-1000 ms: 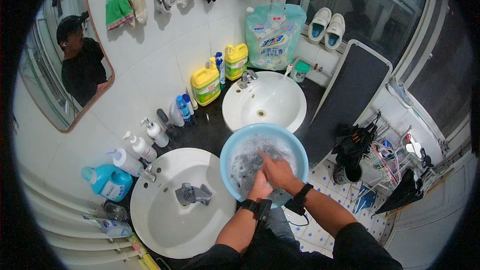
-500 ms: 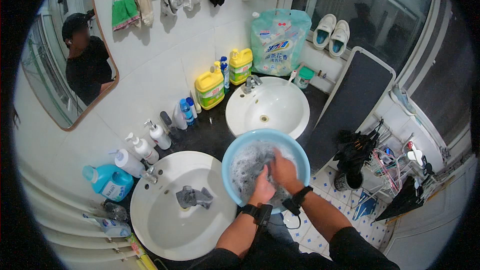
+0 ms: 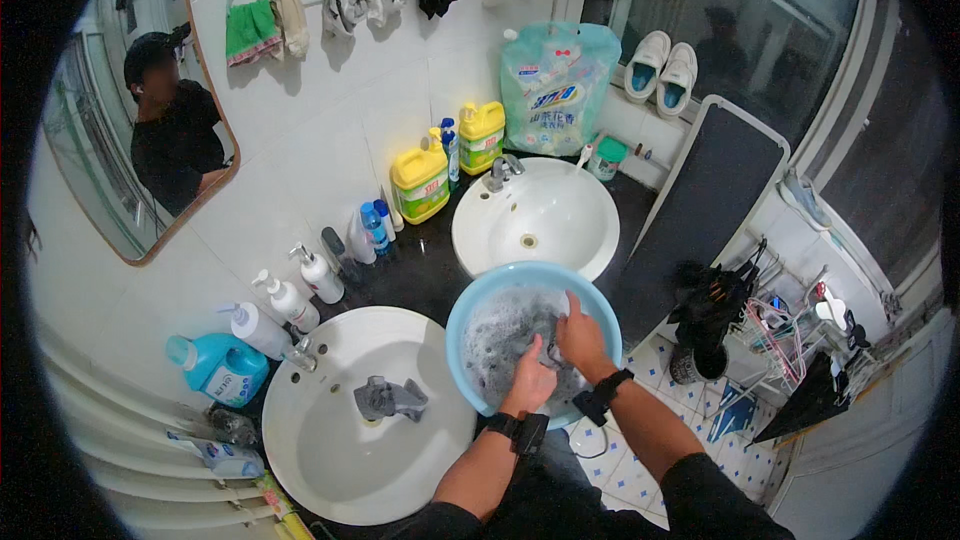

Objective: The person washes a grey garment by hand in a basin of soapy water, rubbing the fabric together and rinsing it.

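A light-blue basin (image 3: 457, 312) of foamy grey water (image 3: 492, 332) rests at the front edge of the counter, between the two sinks. In it, a wet grey cloth (image 3: 545, 324) shows between my hands, partly under suds. My left hand (image 3: 530, 382) is closed on the cloth with its thumb up, low in the basin. Farther right and higher, my right hand (image 3: 583, 338) grips it as well, thumb raised. Fingertips of both hands are hidden by the cloth and foam. A small grey sock-like cloth (image 3: 390, 399) lies by the drain of the left sink (image 3: 330, 470).
Behind the basin is a second white sink (image 3: 575, 205) with a faucet (image 3: 503, 170). Pump bottles (image 3: 288, 302), a blue detergent bottle (image 3: 225, 368) and yellow jugs (image 3: 420, 180) line the wall. A dark board (image 3: 715, 180) leans at the right, near a rack (image 3: 780, 335).
My hands have drawn apart: the right moved up and right, the left slightly right. More of the grey cloth now shows between them.
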Demonstrator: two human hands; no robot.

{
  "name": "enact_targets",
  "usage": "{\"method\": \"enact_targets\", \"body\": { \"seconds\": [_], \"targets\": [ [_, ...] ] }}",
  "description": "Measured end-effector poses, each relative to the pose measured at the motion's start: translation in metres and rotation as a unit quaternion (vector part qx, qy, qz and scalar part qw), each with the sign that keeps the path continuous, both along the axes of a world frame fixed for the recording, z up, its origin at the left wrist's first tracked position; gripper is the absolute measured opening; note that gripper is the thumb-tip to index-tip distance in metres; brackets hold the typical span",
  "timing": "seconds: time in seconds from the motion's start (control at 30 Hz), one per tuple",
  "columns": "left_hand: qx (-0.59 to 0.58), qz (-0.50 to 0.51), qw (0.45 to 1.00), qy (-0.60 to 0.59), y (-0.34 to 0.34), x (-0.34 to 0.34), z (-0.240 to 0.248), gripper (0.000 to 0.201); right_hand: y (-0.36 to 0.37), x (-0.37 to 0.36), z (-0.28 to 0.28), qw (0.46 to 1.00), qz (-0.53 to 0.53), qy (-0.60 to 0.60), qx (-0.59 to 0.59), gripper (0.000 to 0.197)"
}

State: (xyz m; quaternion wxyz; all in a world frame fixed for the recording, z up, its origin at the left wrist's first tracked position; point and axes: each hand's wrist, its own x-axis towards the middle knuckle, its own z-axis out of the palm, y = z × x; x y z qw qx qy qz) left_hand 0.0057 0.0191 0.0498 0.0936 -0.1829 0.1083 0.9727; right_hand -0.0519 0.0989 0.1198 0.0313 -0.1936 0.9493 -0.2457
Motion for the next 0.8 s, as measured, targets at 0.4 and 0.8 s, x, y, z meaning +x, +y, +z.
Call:
{"method": "enact_targets", "body": {
  "seconds": [0.4,0.8],
  "targets": [
    [-0.01,-0.004,1.0,-0.015,0.002,0.0,0.004,0.052,0.0,0.014,-0.014,0.942,0.216,0.25,-0.054,0.051],
    [0.041,-0.034,0.999,0.007,-0.001,-0.004,-0.009,0.039,0.01,-0.014,-0.001,0.997,-0.067,0.01,-0.023,0.051]
  ]
}}
